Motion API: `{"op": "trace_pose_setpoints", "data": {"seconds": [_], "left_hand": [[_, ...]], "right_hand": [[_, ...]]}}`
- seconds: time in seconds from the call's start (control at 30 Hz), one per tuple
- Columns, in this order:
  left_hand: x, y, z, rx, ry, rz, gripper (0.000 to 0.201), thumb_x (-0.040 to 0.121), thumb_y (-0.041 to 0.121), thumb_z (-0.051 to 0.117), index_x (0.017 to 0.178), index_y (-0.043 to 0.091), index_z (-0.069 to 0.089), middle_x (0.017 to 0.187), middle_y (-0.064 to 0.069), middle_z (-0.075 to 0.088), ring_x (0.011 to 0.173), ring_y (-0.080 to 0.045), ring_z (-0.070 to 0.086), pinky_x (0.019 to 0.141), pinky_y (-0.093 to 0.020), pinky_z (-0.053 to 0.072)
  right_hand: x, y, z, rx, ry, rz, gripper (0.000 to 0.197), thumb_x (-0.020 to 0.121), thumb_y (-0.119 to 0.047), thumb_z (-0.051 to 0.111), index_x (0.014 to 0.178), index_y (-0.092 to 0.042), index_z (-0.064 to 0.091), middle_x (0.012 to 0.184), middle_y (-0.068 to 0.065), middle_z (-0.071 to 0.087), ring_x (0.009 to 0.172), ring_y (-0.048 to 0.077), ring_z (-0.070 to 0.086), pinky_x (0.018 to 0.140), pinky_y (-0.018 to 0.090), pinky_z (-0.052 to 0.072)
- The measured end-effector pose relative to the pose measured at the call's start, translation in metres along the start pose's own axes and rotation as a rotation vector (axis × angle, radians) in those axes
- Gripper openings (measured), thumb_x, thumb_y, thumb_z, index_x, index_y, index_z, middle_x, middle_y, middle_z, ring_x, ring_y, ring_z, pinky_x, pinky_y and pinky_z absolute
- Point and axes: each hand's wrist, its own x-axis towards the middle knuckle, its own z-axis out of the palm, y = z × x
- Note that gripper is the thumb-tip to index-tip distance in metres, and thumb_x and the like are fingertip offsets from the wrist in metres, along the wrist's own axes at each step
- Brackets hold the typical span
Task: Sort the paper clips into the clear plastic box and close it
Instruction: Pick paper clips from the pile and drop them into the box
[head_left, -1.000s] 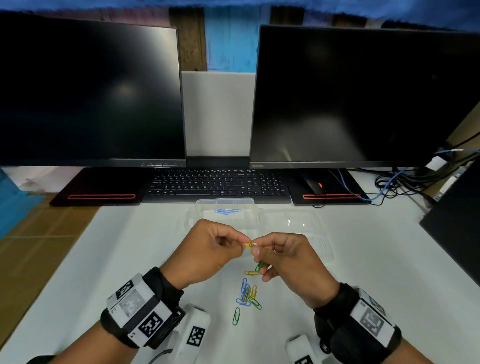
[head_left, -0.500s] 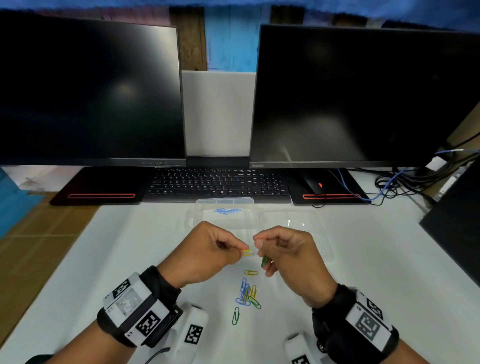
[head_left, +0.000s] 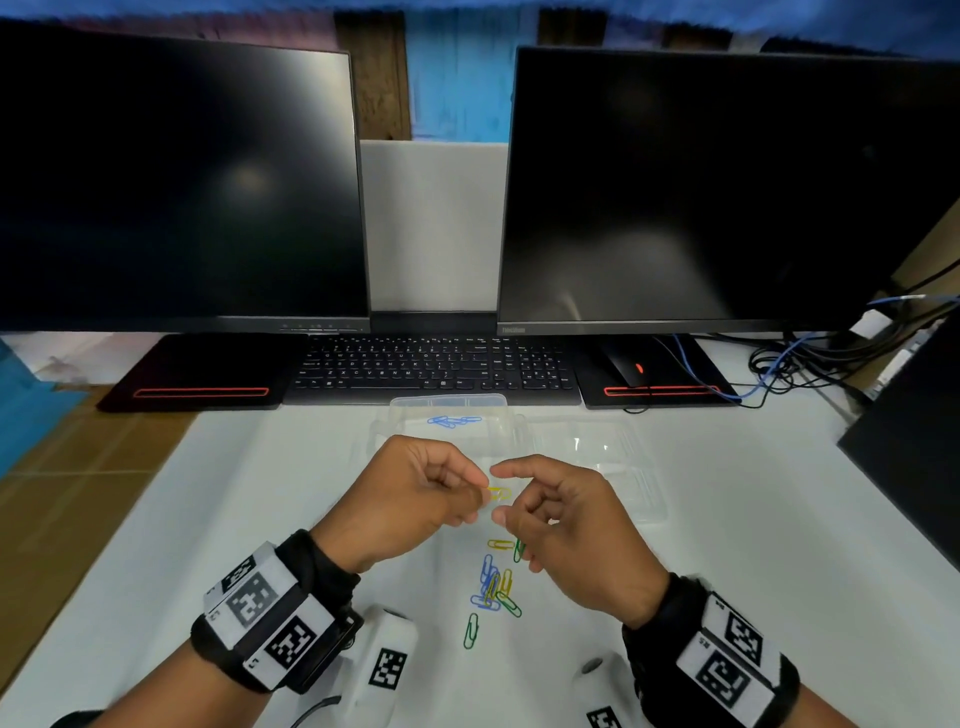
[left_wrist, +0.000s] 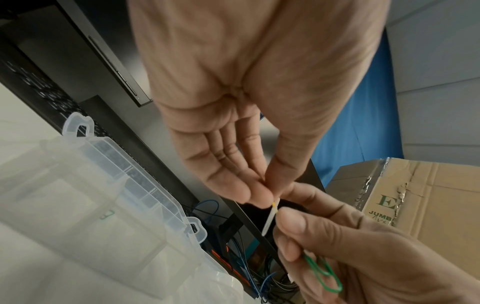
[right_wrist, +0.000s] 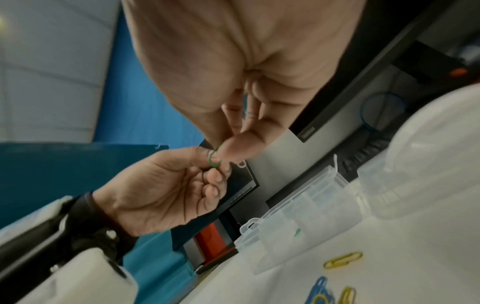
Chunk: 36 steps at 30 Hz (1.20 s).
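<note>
Over the middle of the table (head_left: 260, 493), the left hand (head_left: 410, 499) has thumb and forefinger pinched on a yellow paper clip (head_left: 500, 493). Just beside it, the right hand (head_left: 566, 525) curls its fingers round a green paper clip (left_wrist: 323, 269). Loose paper clips (head_left: 493, 587) lie below, toward the near edge. The clear plastic box (head_left: 452, 421) sits open near the far edge, blue paper clips (head_left: 454, 421) inside.

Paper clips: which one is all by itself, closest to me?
The green paper clip lying alone on the table, nearest you, just below the tangled pile of clips.
</note>
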Motion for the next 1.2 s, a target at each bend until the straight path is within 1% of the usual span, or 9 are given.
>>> {"op": "trace_pose_setpoints", "data": {"seconds": [0.1, 0.23, 0.37, 0.47, 0.63, 0.9, 0.97, 1.07, 1.2], "left_hand": [[-0.002, 0.001, 0.003, -0.012, -0.017, -0.039, 0.009, 0.076, 0.000, 0.074, 0.073, 0.009, 0.072, 0.062, -0.009, 0.070, 0.057, -0.014, 0.066, 0.058, -0.023, 0.054], [-0.001, 0.003, 0.000, -0.036, -0.012, -0.074, 0.009, 0.076, 0.002, 0.074, 0.072, 0.010, 0.073, 0.059, -0.007, 0.070, 0.055, -0.013, 0.066, 0.057, -0.023, 0.055], [0.000, 0.003, -0.004, -0.021, 0.032, -0.045, 0.011, 0.078, -0.004, 0.069, 0.077, 0.006, 0.074, 0.063, -0.008, 0.071, 0.058, -0.014, 0.067, 0.062, -0.025, 0.055], [0.000, 0.004, -0.004, -0.020, 0.047, -0.010, 0.018, 0.080, -0.008, 0.064, 0.078, 0.007, 0.075, 0.067, -0.007, 0.072, 0.058, -0.012, 0.066, 0.060, -0.021, 0.055], [0.000, 0.005, -0.004, -0.031, 0.039, -0.009, 0.017, 0.081, -0.009, 0.064, 0.081, 0.005, 0.075, 0.064, 0.000, 0.072, 0.059, -0.011, 0.066, 0.061, -0.019, 0.055], [-0.001, 0.012, -0.007, -0.254, 0.013, -0.110, 0.012, 0.082, -0.004, 0.064, 0.082, 0.002, 0.074, 0.062, -0.007, 0.068, 0.056, -0.012, 0.064, 0.060, -0.019, 0.056], [-0.001, 0.012, -0.006, -0.265, 0.014, -0.104, 0.013, 0.083, -0.005, 0.064, 0.081, 0.003, 0.074, 0.062, -0.008, 0.068, 0.057, -0.012, 0.064, 0.061, -0.020, 0.056], [-0.002, 0.011, -0.006, -0.259, 0.022, -0.095, 0.011, 0.082, -0.004, 0.065, 0.082, 0.003, 0.074, 0.064, -0.008, 0.069, 0.058, -0.013, 0.065, 0.062, -0.020, 0.056], [-0.002, 0.011, -0.005, -0.242, 0.033, -0.070, 0.010, 0.081, -0.005, 0.066, 0.084, 0.001, 0.073, 0.064, -0.008, 0.069, 0.058, -0.013, 0.065, 0.062, -0.020, 0.056]], "right_hand": [[-0.001, 0.002, 0.000, -0.097, 0.058, -0.084, 0.016, 0.084, -0.009, 0.070, 0.089, -0.024, 0.072, 0.058, -0.001, 0.056, 0.049, 0.014, 0.052, 0.051, 0.031, 0.052], [-0.002, 0.003, -0.001, -0.151, 0.099, -0.159, 0.010, 0.083, -0.011, 0.069, 0.081, -0.019, 0.073, 0.062, 0.008, 0.063, 0.050, 0.009, 0.051, 0.048, 0.023, 0.050], [0.001, -0.001, -0.006, -0.063, 0.083, -0.105, 0.011, 0.084, -0.007, 0.068, 0.079, -0.015, 0.071, 0.061, 0.000, 0.059, 0.047, 0.011, 0.054, 0.046, 0.026, 0.052], [0.004, -0.004, -0.012, 0.007, 0.069, -0.053, 0.008, 0.085, -0.003, 0.067, 0.082, -0.009, 0.071, 0.062, 0.002, 0.058, 0.045, 0.011, 0.054, 0.044, 0.025, 0.051], [0.005, -0.003, -0.014, -0.007, 0.048, -0.053, 0.008, 0.086, -0.002, 0.066, 0.086, -0.008, 0.071, 0.063, 0.001, 0.058, 0.048, 0.012, 0.055, 0.046, 0.024, 0.052], [0.004, -0.006, -0.017, 0.039, 0.029, -0.115, 0.011, 0.083, -0.002, 0.070, 0.081, -0.013, 0.074, 0.062, 0.003, 0.057, 0.049, 0.014, 0.054, 0.046, 0.025, 0.050], [0.004, -0.007, -0.017, 0.073, 0.024, -0.130, 0.008, 0.081, -0.002, 0.072, 0.081, -0.010, 0.074, 0.060, 0.003, 0.058, 0.047, 0.014, 0.054, 0.045, 0.024, 0.050], [0.004, -0.007, -0.015, 0.141, 0.012, -0.140, 0.003, 0.078, -0.001, 0.074, 0.080, -0.003, 0.073, 0.055, -0.002, 0.058, 0.043, 0.015, 0.053, 0.041, 0.025, 0.049], [0.004, -0.008, -0.014, 0.188, 0.010, -0.109, 0.003, 0.078, 0.000, 0.073, 0.077, 0.000, 0.071, 0.055, 0.002, 0.059, 0.042, 0.019, 0.053, 0.040, 0.025, 0.048]]}}
